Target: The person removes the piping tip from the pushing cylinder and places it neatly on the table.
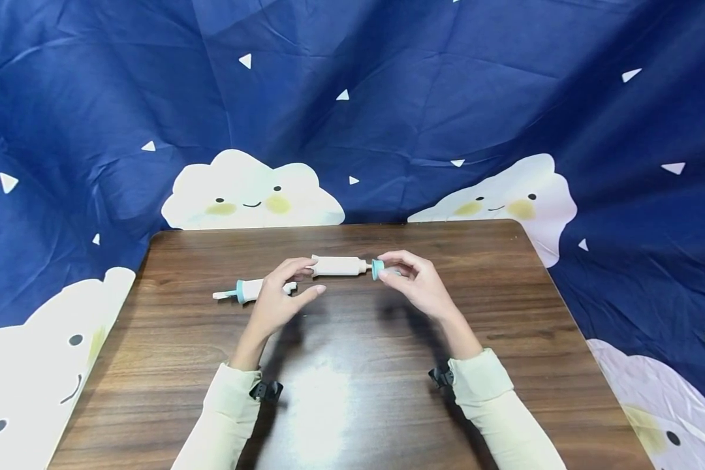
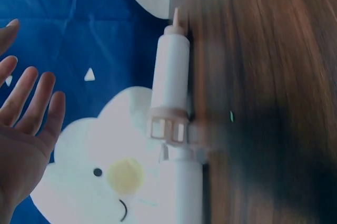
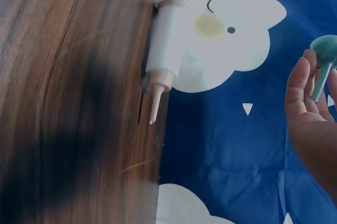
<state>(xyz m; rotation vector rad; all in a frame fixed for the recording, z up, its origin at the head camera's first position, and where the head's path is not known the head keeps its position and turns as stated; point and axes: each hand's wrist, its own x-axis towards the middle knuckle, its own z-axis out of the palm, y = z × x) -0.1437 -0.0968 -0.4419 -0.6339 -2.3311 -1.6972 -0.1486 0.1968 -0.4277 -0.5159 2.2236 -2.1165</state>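
My right hand [image 1: 425, 287] pinches a teal round cap with a thin stem [image 3: 323, 71] above the table. Just left of that cap lies a white tube [image 1: 337, 266], its narrow beige nozzle pointing right and a framed, bracket-like end on the left. My left hand [image 1: 276, 303] has its fingers spread and holds nothing. Its fingertips are near the bracket end in the head view; whether they touch it I cannot tell. Partly hidden behind that hand is a second white tube [image 1: 250, 290] with a teal ring and a stick end on its left.
The brown wooden table [image 1: 352, 339] has rounded far corners. A dark blue cloth [image 1: 388, 124] with white clouds and triangles hangs behind it and at both sides. Black wrist cameras sit at both sleeve cuffs.
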